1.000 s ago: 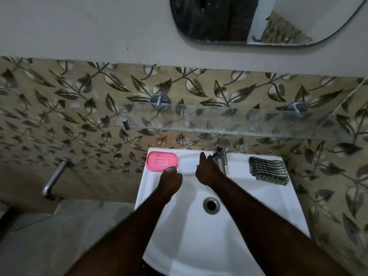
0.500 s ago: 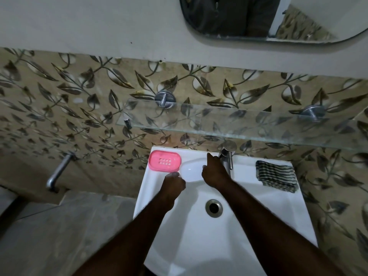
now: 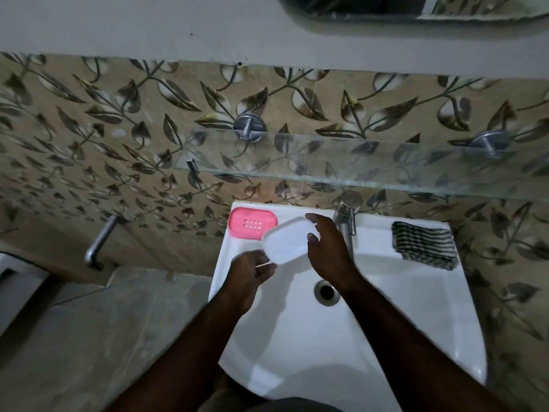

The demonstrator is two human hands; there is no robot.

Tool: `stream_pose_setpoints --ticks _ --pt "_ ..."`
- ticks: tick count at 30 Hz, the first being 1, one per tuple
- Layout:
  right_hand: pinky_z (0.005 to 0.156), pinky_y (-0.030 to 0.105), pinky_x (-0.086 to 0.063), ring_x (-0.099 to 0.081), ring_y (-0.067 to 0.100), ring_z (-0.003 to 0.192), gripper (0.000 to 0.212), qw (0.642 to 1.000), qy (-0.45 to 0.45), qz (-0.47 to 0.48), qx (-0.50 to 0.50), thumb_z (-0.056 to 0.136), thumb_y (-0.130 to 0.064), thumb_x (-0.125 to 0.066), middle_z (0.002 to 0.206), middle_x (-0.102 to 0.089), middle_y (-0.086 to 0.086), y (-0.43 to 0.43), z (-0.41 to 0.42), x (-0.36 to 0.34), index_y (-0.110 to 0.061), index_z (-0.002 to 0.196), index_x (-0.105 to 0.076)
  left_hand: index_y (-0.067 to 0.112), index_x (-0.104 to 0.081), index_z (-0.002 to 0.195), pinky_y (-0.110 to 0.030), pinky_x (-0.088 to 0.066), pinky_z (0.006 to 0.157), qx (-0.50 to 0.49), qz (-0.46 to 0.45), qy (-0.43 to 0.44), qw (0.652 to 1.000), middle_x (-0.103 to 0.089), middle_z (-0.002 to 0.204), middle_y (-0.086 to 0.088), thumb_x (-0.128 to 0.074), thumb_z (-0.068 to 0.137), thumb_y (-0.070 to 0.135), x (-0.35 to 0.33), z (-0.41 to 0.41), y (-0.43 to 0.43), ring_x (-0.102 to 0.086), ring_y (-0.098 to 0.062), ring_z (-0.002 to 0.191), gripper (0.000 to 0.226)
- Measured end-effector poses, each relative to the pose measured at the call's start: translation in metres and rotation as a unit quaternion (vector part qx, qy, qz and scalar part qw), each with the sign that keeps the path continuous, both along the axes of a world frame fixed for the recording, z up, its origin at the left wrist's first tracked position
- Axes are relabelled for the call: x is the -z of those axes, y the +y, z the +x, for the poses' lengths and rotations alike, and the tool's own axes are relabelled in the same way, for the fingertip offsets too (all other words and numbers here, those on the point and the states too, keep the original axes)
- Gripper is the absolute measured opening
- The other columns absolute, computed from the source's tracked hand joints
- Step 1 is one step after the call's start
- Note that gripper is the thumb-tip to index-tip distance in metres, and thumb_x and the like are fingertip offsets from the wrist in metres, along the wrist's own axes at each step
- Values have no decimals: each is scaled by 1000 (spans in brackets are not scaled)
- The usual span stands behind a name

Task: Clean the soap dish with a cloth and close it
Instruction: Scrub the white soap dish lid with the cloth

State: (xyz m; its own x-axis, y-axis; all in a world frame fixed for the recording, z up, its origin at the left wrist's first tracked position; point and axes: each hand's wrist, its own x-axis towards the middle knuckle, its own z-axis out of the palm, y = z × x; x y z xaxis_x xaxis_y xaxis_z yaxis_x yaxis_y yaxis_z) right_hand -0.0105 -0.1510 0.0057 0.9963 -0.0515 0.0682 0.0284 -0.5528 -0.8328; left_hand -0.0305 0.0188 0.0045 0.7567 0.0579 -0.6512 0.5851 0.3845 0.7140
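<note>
White dish half (image 3: 285,242) held tilted over sink (image 3: 386,322).
Left hand (image 3: 246,272) pinches its near corner, right hand (image 3: 326,248) grips its right end. Pink tray (image 3: 252,223) on back-left rim; folded cloth (image 3: 423,245) on right rim.

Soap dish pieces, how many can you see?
2. The pink tray sits back left on the sink; the white lid is held over the basin by the left hand and right hand. None seems hidden.
</note>
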Motion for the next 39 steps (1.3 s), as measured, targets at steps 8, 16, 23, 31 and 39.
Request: stream_pose_setpoints --ticks 8,16,23,31,39 --pt "96 22 -38 -52 15 114 44 994 24 103 21 91 9 -44 126 -54 -4 6 -7 11 -13 128 -53 1 -58 106 -30 -59 63 44 24 55 997 -62 96 -21 -59 89 50 -8 3 15 -62 -29 78 52" --pt "97 19 -41 -57 5 109 39 980 48 194 7 93 7 -43 120 -59 -4 4 -7 10 -13 125 -54 6 -55 120 -41 -59 64 59 -115 95 987 -58 112 -23 -71 82 41 -9 -5 12 -64 -38 90 54" --pt "70 32 -51 -60 25 73 31 828 247 462 199 92 6 -31 81 -61 15 17 -31 38 -3 84 -60 12 -58 117 -40 -60 70 31 -154 65 985 -59 113 -15 -69 83 34 -8 -6 6 -62 -28 93 42" --pt "73 36 -53 -62 30 82 19 723 372 555 174 95 0 -41 90 -65 20 28 -28 46 6 95 -60 13 -61 118 -39 -57 73 102 -49 8 994 -64 112 -15 -67 84 37 -10 -9 2 -64 -27 98 42" --pt "52 22 -47 -49 17 60 20 715 324 587 198 93 11 -44 72 -53 12 28 -13 45 3 81 -58 15 -66 106 -38 -55 78 107 -9 -23 994 -67 98 -8 -63 88 33 -15 -9 6 -64 -22 88 25"
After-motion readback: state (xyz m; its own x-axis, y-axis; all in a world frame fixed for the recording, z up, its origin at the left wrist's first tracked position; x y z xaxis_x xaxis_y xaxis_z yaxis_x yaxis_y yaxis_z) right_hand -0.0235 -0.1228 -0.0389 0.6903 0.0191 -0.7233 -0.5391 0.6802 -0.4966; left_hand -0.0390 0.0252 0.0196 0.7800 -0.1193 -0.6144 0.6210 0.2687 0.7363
